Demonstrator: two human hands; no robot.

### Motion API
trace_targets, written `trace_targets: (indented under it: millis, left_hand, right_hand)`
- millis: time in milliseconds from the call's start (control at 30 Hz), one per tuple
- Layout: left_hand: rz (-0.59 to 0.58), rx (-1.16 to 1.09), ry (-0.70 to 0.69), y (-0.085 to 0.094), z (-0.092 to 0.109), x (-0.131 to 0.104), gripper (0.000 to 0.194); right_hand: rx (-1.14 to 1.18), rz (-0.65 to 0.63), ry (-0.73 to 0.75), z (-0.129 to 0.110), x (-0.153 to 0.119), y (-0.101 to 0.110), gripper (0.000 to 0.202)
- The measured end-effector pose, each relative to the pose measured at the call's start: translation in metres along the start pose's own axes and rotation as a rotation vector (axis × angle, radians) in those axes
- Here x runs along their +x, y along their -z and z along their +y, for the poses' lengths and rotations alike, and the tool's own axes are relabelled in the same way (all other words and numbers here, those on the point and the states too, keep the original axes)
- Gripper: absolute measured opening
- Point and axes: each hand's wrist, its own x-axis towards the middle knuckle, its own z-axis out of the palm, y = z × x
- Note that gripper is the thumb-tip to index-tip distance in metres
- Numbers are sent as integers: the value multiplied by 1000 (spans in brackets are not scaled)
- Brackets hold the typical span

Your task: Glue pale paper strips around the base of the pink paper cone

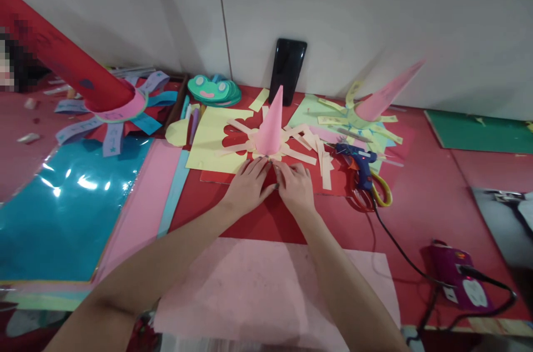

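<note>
A pink paper cone (272,127) stands upright on a pale yellow scalloped paper base, with cream paper strips (297,155) spreading out around it. My left hand (249,184) holds the near edge of this base with fingers drawn together. Right beside it, my right hand (295,185) pinches the same edge, its fingertips almost touching the left ones. What lies between the fingertips is mostly hidden. Under the cone are a yellow paper sheet (204,144) and red sheets. Loose strips (326,174) lie to the right, near a blue glue gun (353,159).
Yellow- and red-handled scissors (383,190) lie under the glue gun, whose cord runs to a purple power box (458,274). A black phone (287,71) leans on the wall. Another pink cone (387,94) stands right; a red tube (83,63) rises left. Green frog cutouts (212,91) sit behind.
</note>
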Motion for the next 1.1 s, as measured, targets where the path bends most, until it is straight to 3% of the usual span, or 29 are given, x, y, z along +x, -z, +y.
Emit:
trace_targets:
  millis: [1100]
  left_hand:
    - [-2,3,1,1,1,0,50]
  right_hand:
    - [-64,40,-53,-3,-2,-5,31]
